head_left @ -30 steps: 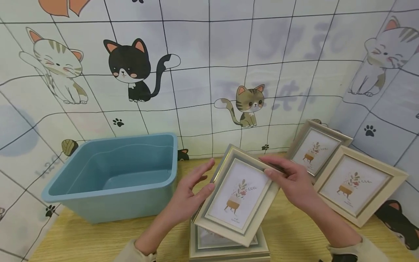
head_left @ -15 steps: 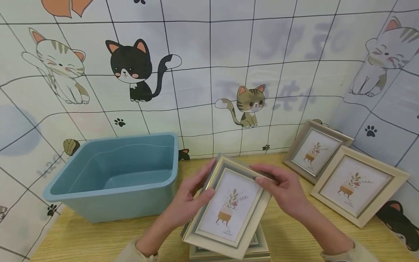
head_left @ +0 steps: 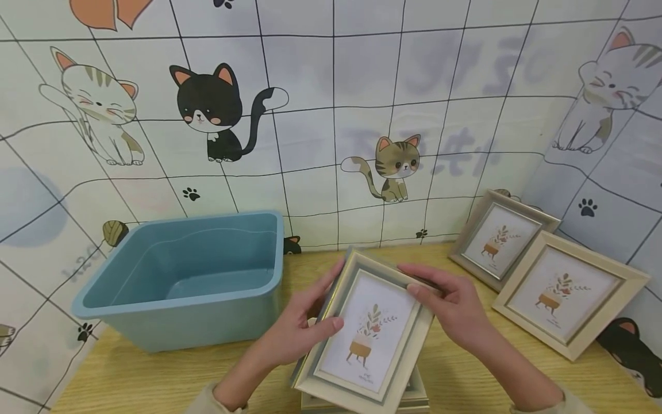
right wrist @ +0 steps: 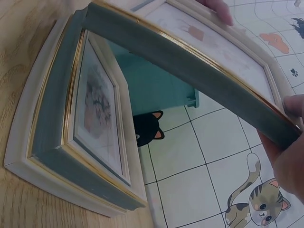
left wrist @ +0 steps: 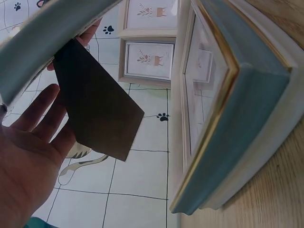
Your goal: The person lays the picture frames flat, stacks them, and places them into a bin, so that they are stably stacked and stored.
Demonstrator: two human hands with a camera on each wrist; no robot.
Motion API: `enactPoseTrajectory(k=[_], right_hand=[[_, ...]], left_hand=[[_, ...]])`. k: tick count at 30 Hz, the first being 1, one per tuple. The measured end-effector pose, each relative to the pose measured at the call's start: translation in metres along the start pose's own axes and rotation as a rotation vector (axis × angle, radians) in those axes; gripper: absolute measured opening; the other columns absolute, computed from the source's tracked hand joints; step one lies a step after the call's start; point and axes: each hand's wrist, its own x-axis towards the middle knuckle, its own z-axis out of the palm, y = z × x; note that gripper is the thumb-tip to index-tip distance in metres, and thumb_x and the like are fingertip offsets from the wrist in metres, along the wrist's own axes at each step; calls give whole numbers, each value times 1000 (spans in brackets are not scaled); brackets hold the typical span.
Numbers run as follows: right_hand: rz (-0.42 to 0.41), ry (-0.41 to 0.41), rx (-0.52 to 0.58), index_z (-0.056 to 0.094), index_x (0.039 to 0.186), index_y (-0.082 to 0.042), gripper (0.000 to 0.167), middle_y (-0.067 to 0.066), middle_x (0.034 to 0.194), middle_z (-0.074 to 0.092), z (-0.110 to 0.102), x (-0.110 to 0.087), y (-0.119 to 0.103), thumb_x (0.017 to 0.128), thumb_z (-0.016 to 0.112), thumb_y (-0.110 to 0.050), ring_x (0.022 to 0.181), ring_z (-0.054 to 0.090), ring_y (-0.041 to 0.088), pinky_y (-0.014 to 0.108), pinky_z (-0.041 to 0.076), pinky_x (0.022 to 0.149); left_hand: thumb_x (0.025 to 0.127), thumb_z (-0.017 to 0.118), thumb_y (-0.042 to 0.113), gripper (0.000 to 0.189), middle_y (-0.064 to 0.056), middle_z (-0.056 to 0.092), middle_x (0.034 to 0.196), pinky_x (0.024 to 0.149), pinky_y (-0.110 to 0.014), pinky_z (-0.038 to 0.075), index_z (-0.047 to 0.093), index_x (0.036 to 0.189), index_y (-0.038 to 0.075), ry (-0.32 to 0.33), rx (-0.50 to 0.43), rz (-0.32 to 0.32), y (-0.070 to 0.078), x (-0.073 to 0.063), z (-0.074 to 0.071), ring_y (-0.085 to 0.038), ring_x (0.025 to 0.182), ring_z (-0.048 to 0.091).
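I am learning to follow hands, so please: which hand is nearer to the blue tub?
Left. The left hand sits just right of the tub, by the left edge of the picture frame; the right hand is farther, gripping the frame's upper right corner.

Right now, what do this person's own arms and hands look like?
The left hand and right hand are both bare, with no gloves, rings or markings visible. The left sleeve and right sleeve are plain beige, showing only at the bottom edge of the head view. No cables show.
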Motion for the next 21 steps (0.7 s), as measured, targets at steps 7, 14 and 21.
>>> enactPoseTrajectory(k=[7,14,21], right_hand=[[39,29,5,72,131,-9,35,-10,114,74,-3,-3,1,99,62,4,85,75,16,35,60,66],[63,88,8,70,132,-4,34,-12,118,72,-4,-3,4,99,63,3,86,74,13,31,60,68],[122,157,-3,65,134,2,34,-14,123,70,-2,-4,7,100,65,-2,96,70,7,25,58,76]], left_hand=[[97,60,-2,85,-20,56,142,69,-43,61,19,166,26,-14,11,-102,-1,-7,1,-27,112,67],[96,60,-5,80,-20,55,144,73,-41,61,26,164,19,22,77,-95,-4,-13,0,-26,109,67],[99,58,-6,71,-19,42,156,94,-35,54,33,162,13,53,34,-107,-14,-24,-4,-24,124,57]])
